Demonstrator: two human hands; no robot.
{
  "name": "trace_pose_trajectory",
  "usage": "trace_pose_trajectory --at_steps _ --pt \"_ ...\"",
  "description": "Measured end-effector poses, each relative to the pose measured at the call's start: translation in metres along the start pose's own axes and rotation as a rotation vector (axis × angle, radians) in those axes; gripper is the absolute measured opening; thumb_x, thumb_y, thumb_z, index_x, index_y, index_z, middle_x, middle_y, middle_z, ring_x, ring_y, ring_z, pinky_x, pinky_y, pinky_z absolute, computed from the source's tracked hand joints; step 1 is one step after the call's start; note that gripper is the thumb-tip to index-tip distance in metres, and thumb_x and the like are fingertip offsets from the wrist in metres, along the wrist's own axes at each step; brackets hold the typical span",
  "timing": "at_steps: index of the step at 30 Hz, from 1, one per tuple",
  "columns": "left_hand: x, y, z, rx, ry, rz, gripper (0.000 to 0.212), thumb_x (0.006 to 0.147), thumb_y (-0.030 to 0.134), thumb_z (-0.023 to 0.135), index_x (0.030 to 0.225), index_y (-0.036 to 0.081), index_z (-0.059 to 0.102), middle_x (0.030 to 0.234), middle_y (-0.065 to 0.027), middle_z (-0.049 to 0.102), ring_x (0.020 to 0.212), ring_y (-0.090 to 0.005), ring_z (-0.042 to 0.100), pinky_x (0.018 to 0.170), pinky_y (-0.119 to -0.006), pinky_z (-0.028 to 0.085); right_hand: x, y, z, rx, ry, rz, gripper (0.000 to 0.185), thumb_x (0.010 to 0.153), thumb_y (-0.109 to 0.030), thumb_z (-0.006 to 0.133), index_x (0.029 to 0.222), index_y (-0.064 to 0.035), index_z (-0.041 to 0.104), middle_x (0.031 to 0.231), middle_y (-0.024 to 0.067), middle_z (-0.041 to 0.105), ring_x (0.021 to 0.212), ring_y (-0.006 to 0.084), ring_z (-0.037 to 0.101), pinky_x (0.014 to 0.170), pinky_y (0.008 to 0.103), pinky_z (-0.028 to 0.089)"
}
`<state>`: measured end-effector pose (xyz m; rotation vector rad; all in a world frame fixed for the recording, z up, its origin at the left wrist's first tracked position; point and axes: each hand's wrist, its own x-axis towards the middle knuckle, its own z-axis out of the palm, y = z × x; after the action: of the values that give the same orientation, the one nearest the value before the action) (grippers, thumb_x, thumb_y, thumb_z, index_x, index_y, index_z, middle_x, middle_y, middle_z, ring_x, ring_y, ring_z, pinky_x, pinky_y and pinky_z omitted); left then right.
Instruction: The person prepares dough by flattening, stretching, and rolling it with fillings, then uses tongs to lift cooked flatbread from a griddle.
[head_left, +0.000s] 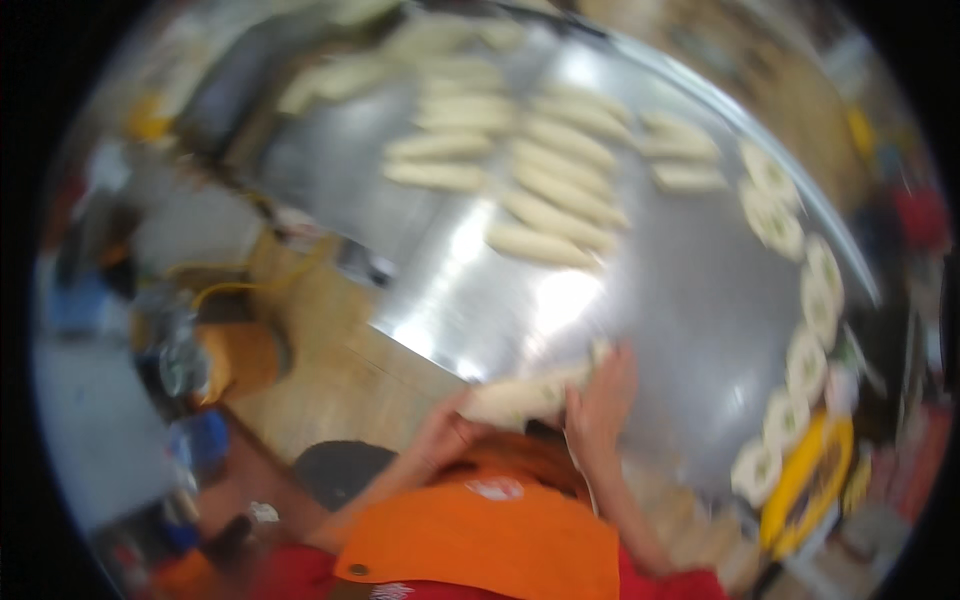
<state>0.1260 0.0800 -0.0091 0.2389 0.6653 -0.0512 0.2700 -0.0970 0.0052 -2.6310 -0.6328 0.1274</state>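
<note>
A long pale dough piece (517, 399) with green flecks lies across the front edge of the steel table (675, 300), close to my apron. Its left end is in my left hand (448, 429), the fingers partly tucked under it. At the other end, my right hand (606, 394) has its fingers stretched forward and its thumb against the dough. A small tip of dough shows beyond those fingers. Motion blur hides the exact finger contact. Ahead of my hands, several plain dough rolls (562, 187) lie side by side in rows on the steel.
Several shaped dough pieces with green filling (806, 367) line the table's right rim. A yellow tool or container (810, 484) sits at the near right. Left of the table are an orange-brown bin (240, 360), a yellow cable (225, 287) and a dark round stool top (341, 469).
</note>
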Motion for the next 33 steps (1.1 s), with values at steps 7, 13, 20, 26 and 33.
trace_pose_trajectory --at_steps 7,13,20,26,33 --pt "-0.009 -0.002 0.000 0.219 0.023 0.035 0.041 0.092 0.023 0.045 0.122 -0.004 0.044 0.117 -0.0142 0.054 0.106 -0.0239 0.055 0.091 -0.036 0.045 -0.017 -0.008 0.005 0.136 0.102 -0.208 0.058 0.080 -0.029 0.055 0.129 -0.0004 0.040 0.131 0.0231 0.036 0.120 0.0422 0.032 0.099 0.0500 0.024" --pt "0.011 -0.009 -0.004 0.064 0.028 -0.120 0.040 0.092 0.023 0.045 0.122 -0.004 0.045 0.118 -0.0136 0.053 0.106 -0.0233 0.054 0.095 -0.035 0.042 0.005 0.009 -0.001 0.102 -0.028 -0.048 0.036 0.083 -0.027 0.056 0.109 -0.0018 0.054 0.099 0.0166 0.053 0.090 0.0324 0.051 0.078 0.0426 0.040" --pt "0.046 -0.033 0.064 0.246 -0.055 -0.245 0.041 0.092 0.024 0.044 0.123 -0.003 0.044 0.120 -0.0115 0.052 0.109 -0.0230 0.051 0.093 -0.036 0.041 0.072 0.098 -0.031 0.202 0.201 0.029 0.024 0.085 -0.017 0.055 0.101 0.0009 0.054 0.092 0.0169 0.052 0.086 0.0344 0.051 0.076 0.0418 0.041" --pt "0.077 -0.056 0.121 0.381 -0.045 -0.166 0.041 0.090 0.021 0.048 0.124 0.000 0.044 0.119 -0.0088 0.052 0.105 -0.0197 0.052 0.091 -0.033 0.042 0.108 0.115 -0.045 -0.214 0.188 -0.052 0.043 0.087 -0.025 0.048 0.122 -0.0010 0.045 0.124 0.0187 0.045 0.116 0.0342 0.041 0.096 0.0447 0.030" --pt "0.105 -0.062 0.103 0.797 -0.052 0.041 0.040 0.086 0.020 0.054 0.121 0.002 0.048 0.111 -0.0058 0.055 0.100 -0.0158 0.055 0.087 -0.029 0.045 0.045 0.055 -0.035 -0.134 -0.106 -0.206 0.059 0.089 -0.035 0.039 0.135 0.0006 0.028 0.141 0.0200 0.025 0.132 0.0340 0.019 0.106 0.0489 0.011"
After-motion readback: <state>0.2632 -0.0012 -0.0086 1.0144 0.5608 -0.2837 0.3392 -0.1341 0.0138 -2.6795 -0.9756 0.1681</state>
